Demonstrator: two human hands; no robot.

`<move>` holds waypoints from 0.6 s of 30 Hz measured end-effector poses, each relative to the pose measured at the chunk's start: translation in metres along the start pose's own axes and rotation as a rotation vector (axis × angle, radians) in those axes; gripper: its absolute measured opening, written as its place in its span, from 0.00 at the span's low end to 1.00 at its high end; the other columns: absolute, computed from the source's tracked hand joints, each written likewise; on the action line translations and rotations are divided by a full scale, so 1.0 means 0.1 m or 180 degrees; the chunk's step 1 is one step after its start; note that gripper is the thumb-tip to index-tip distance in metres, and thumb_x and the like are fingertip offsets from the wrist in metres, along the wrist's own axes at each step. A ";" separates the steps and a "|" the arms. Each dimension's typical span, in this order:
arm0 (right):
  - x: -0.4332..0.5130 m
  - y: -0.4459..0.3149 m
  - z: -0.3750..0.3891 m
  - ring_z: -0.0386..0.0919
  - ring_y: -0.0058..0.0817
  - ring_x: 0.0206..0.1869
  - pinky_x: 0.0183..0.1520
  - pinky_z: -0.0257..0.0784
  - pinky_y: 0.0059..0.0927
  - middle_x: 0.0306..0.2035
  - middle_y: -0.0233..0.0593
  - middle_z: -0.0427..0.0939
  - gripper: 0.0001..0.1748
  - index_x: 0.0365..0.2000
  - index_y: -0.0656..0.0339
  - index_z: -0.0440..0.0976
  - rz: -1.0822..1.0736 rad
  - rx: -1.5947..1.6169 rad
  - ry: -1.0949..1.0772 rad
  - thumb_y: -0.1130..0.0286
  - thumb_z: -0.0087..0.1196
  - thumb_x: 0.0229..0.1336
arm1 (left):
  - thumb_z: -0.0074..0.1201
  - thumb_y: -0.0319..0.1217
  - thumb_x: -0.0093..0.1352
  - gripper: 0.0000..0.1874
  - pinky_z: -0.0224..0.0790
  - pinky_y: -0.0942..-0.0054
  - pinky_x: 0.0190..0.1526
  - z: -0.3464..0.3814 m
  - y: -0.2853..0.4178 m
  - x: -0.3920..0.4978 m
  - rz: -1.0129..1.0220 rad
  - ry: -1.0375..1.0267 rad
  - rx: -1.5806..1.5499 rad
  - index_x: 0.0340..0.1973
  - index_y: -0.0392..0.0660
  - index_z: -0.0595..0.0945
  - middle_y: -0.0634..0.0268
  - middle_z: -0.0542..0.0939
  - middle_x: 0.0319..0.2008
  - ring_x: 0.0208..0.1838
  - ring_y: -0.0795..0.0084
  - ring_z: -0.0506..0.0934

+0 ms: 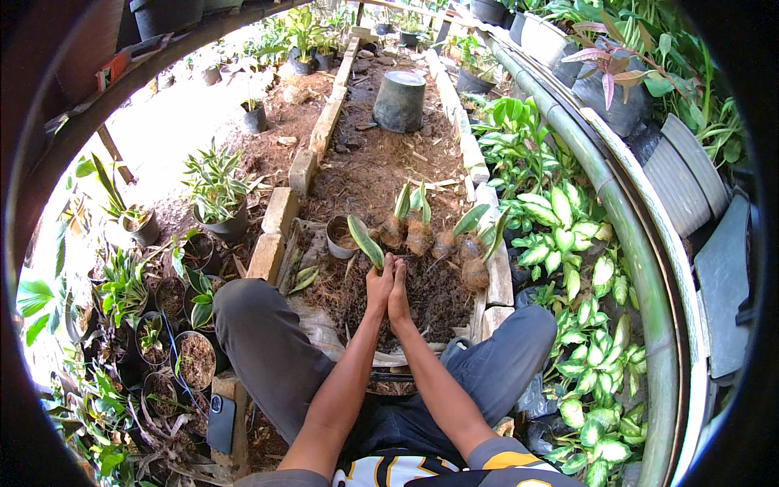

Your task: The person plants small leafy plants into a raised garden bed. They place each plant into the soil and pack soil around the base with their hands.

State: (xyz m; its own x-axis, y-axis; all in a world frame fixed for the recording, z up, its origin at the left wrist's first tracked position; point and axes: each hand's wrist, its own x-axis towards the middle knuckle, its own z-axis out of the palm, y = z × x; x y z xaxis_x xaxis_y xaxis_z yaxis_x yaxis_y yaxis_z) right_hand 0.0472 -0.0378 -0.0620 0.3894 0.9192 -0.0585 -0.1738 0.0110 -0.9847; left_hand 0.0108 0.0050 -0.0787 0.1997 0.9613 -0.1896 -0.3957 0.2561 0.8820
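My left hand (pixel 380 285) and my right hand (pixel 399 298) are pressed together in front of me, over dark loose soil (pixel 441 304) on a sack. A snake plant leaf (pixel 366 243) with yellow edges rises from between the fingers; its base is hidden by them. Just beyond, a small plastic pot (pixel 341 236) stands at the left. Several snake plant cuttings with fibre-wrapped root balls (pixel 420 237) lie in a row to the right, the nearest ball (pixel 475 275) close to the bricks. A loose leaf (pixel 305 278) rests on the sack at the left.
Rows of bricks (pixel 265 256) border the soil strip on both sides. An upturned black bucket (pixel 399 100) stands farther ahead. Potted plants (pixel 221 201) crowd the left, near a phone (pixel 221 423) on a brick. Leafy plants (pixel 599 365) and a bamboo pole (pixel 654 316) line the right.
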 end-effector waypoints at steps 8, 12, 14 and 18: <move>0.00 0.07 -0.02 0.29 0.47 0.77 0.74 0.27 0.51 0.76 0.44 0.32 0.50 0.74 0.50 0.36 -0.0293 -0.1103 -0.0328 0.27 0.20 0.63 | 0.55 0.48 0.72 0.24 0.74 0.71 0.29 -0.01 -0.14 0.07 0.0439 0.0367 -0.0447 0.29 0.36 0.83 0.61 0.83 0.26 0.26 0.71 0.81; -0.12 -0.10 0.11 0.23 0.55 0.76 0.72 0.20 0.62 0.76 0.46 0.33 0.51 0.74 0.48 0.38 -0.0564 -0.1792 -0.0001 0.25 0.19 0.61 | 0.53 0.48 0.73 0.26 0.73 0.69 0.29 -0.06 -0.26 0.15 -0.0751 0.0607 -0.1504 0.23 0.38 0.79 0.65 0.80 0.23 0.27 0.72 0.80; -0.15 -0.19 0.14 0.25 0.55 0.76 0.72 0.21 0.62 0.76 0.46 0.39 0.49 0.73 0.48 0.42 -0.0726 -0.2122 0.0005 0.27 0.20 0.63 | 0.52 0.49 0.73 0.25 0.71 0.67 0.27 -0.09 -0.21 0.16 -0.0961 0.0434 -0.1893 0.23 0.40 0.77 0.67 0.78 0.21 0.25 0.72 0.78; -0.03 -0.24 0.09 0.42 0.51 0.75 0.72 0.33 0.61 0.69 0.47 0.59 0.39 0.68 0.53 0.58 -0.0786 -0.2050 0.0896 0.38 0.24 0.70 | 0.53 0.47 0.73 0.20 0.68 0.71 0.25 -0.04 0.07 0.07 -0.1063 0.0707 -0.0962 0.24 0.47 0.75 0.69 0.75 0.20 0.21 0.74 0.73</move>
State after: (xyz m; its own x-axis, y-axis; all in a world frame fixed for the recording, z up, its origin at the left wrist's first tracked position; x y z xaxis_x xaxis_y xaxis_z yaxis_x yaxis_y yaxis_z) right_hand 0.0419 -0.0377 -0.0370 0.5804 0.7834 0.2224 0.4797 -0.1082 -0.8707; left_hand 0.0058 0.0143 -0.0756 0.1772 0.8117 -0.5565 -0.5913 0.5399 0.5991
